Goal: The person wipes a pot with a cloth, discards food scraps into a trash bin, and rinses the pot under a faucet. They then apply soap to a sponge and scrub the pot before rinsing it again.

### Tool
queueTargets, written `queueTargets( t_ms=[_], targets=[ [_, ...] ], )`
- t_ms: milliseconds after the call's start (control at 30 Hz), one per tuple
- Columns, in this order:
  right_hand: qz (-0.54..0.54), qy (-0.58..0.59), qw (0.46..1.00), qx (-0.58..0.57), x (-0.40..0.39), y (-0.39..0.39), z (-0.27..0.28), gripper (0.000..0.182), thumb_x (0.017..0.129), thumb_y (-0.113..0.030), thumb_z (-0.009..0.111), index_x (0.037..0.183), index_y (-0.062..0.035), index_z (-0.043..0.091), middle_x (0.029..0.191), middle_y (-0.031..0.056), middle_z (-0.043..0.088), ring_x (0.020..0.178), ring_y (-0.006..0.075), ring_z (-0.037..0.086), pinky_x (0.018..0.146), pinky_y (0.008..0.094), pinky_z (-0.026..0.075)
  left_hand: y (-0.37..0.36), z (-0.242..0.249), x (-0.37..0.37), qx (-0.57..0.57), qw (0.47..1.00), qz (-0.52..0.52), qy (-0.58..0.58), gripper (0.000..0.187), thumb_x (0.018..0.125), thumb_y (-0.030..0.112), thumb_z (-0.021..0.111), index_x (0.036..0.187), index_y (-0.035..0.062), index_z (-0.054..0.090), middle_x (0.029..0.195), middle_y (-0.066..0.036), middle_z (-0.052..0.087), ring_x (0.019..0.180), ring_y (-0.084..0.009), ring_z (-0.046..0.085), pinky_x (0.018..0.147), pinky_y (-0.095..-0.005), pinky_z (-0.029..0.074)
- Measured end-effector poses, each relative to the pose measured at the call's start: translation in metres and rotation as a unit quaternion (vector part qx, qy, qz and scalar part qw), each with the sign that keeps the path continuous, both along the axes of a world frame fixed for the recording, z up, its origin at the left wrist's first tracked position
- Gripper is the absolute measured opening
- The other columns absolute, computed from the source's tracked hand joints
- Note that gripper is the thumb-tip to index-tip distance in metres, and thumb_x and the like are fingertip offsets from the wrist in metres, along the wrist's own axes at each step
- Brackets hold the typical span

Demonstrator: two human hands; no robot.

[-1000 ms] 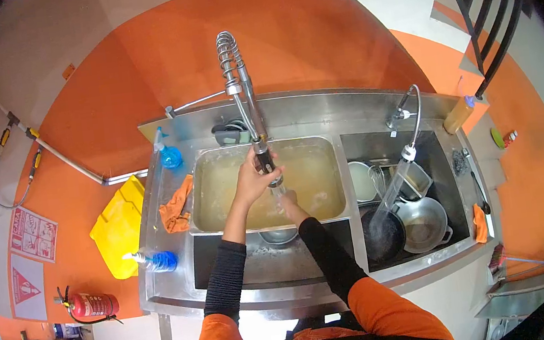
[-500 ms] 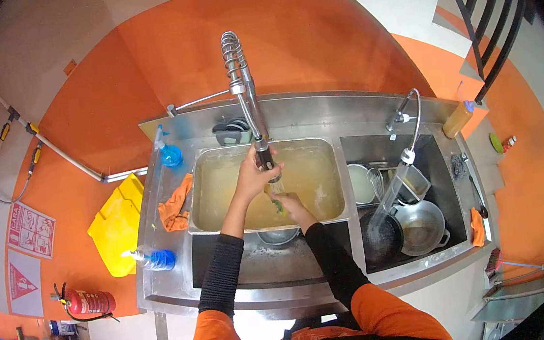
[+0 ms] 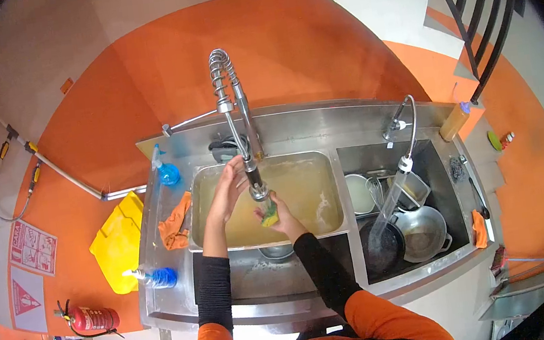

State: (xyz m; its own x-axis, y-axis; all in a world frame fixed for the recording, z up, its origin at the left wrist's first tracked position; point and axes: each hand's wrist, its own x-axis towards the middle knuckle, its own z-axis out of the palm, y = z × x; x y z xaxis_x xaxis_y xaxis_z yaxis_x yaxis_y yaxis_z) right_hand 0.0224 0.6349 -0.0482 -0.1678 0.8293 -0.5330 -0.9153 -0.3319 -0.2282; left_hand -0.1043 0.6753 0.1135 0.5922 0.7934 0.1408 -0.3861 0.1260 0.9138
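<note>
My right hand (image 3: 284, 219) holds a yellow and green sponge (image 3: 269, 215) just below the spray head (image 3: 258, 189) of a tall coil-spring faucet (image 3: 221, 84). My left hand (image 3: 224, 191) is raised beside the spray head on its left, fingers stretched out and nothing in it. Under both hands sits a large rectangular steel pan (image 3: 338, 185) of cloudy yellowish water. Part of a metal bowl (image 3: 277, 252) shows beneath the pan's front edge.
In the right basin, a second faucet (image 3: 410, 119) runs water into a dark pan (image 3: 382, 248). Beside it lie a wok (image 3: 423, 226), a whisk (image 3: 374, 191) and a white bowl (image 3: 357, 190). An orange cloth (image 3: 175, 229) and blue spray bottles (image 3: 168, 172) stand left.
My left hand has let go of the spray head and opened beside it. My right hand has turned, bringing the sponge into clearer view under the faucet. The whole view has shifted slightly.
</note>
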Motion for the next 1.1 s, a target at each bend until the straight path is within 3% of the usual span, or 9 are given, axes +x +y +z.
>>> queueTargets(
  t_ms=[133,233,333,400,567,667,733,933,1100],
  targets=[
    [-0.011,0.048,0.999,0.013,-0.006,0.017,-0.039,0.049,0.082,-0.05,0.043,0.087,-0.0013,0.045,0.072,0.0124,0.053,0.062,0.0223,0.054,0.055,0.0337,0.047,0.036,-0.024,-0.006,-0.068,0.987,0.14,0.048,0.05,0.085,0.046,0.039,0.115,0.0061,0.043,0.11,-0.007,0.05,0.102,-0.0194,0.048,0.086,-0.0335,0.037],
    [0.036,0.032,0.995,0.089,-0.005,0.021,-0.055,0.042,0.085,-0.042,0.042,0.101,-0.0032,0.042,0.088,0.0134,0.054,0.067,0.0222,0.055,0.058,0.0322,0.048,0.072,-0.062,-0.008,-0.002,0.966,0.179,0.189,0.037,0.087,0.035,0.04,0.112,0.0076,0.046,0.101,-0.004,0.054,0.09,-0.0147,0.052,0.075,-0.0296,0.042],
    [0.004,-0.065,0.988,0.138,-0.018,0.025,-0.043,0.042,0.085,-0.043,0.042,0.1,-0.0038,0.044,0.087,0.0137,0.056,0.068,0.0225,0.056,0.059,0.0317,0.048,0.114,-0.099,-0.007,0.056,0.938,0.114,0.323,0.033,0.088,0.03,0.041,0.114,0.0092,0.047,0.098,-0.004,0.055,0.088,-0.0118,0.052,0.071,-0.0277,0.043],
    [-0.001,0.031,0.999,0.024,-0.021,0.026,-0.026,0.041,0.086,-0.043,0.039,0.097,-0.0041,0.046,0.082,0.0141,0.056,0.068,0.023,0.056,0.058,0.0323,0.048,0.147,-0.128,-0.005,0.159,0.888,-0.103,0.419,0.037,0.086,0.029,0.045,0.116,0.0057,0.045,0.103,-0.006,0.055,0.091,-0.0117,0.053,0.075,-0.028,0.044],
    [0.022,0.078,0.997,0.001,-0.018,0.023,-0.025,0.045,0.088,-0.044,0.03,0.096,-0.0026,0.047,0.08,0.015,0.055,0.069,0.0248,0.056,0.06,0.0347,0.048,0.152,-0.134,0.027,0.012,0.945,-0.175,0.275,0.03,0.076,0.018,0.053,0.105,0.013,0.057,0.096,-0.003,0.059,0.083,-0.0143,0.056,0.072,-0.0251,0.044],
    [0.028,0.103,0.994,0.027,-0.02,0.017,-0.035,0.047,0.088,-0.044,0.028,0.096,-0.0019,0.047,0.08,0.0152,0.055,0.068,0.0252,0.056,0.06,0.0349,0.048,0.158,-0.142,0.041,0.188,0.921,-0.203,0.273,0.033,0.077,0.017,0.05,0.109,0.0085,0.055,0.102,-0.004,0.057,0.089,-0.0158,0.056,0.075,-0.0255,0.044],
    [0.028,0.098,0.993,0.059,-0.02,0.015,-0.037,0.047,0.088,-0.045,0.028,0.095,-0.0018,0.047,0.079,0.0148,0.055,0.066,0.0251,0.056,0.06,0.0347,0.048,0.171,-0.162,0.051,-0.193,0.945,-0.233,0.126,0.035,0.08,0.017,0.048,0.113,0.0027,0.049,0.107,-0.006,0.054,0.089,-0.0162,0.056,0.076,-0.0245,0.044],
    [0.023,0.007,0.999,0.048,-0.011,0.021,-0.064,0.039,0.087,-0.043,0.037,0.093,-0.0065,0.049,0.071,0.0078,0.056,0.057,0.0217,0.052,0.051,0.0348,0.044,0.2,-0.175,0.063,-0.296,0.908,-0.278,0.105,0.03,0.085,0.018,0.048,0.11,0.0012,0.044,0.109,-0.012,0.053,0.092,-0.0199,0.055,0.073,-0.0268,0.049],
    [0.064,-0.342,0.938,-0.016,0.0,0.019,-0.027,0.035,0.086,-0.04,0.043,0.084,-0.0066,0.055,0.071,0.0072,0.058,0.055,0.0187,0.051,0.047,0.0326,0.042,0.168,-0.101,0.086,-0.425,0.898,-0.106,0.028,0.022,0.086,0.017,0.047,0.102,0.0037,0.041,0.108,-0.013,0.052,0.09,-0.0252,0.055,0.071,-0.0342,0.051]
  ],
)
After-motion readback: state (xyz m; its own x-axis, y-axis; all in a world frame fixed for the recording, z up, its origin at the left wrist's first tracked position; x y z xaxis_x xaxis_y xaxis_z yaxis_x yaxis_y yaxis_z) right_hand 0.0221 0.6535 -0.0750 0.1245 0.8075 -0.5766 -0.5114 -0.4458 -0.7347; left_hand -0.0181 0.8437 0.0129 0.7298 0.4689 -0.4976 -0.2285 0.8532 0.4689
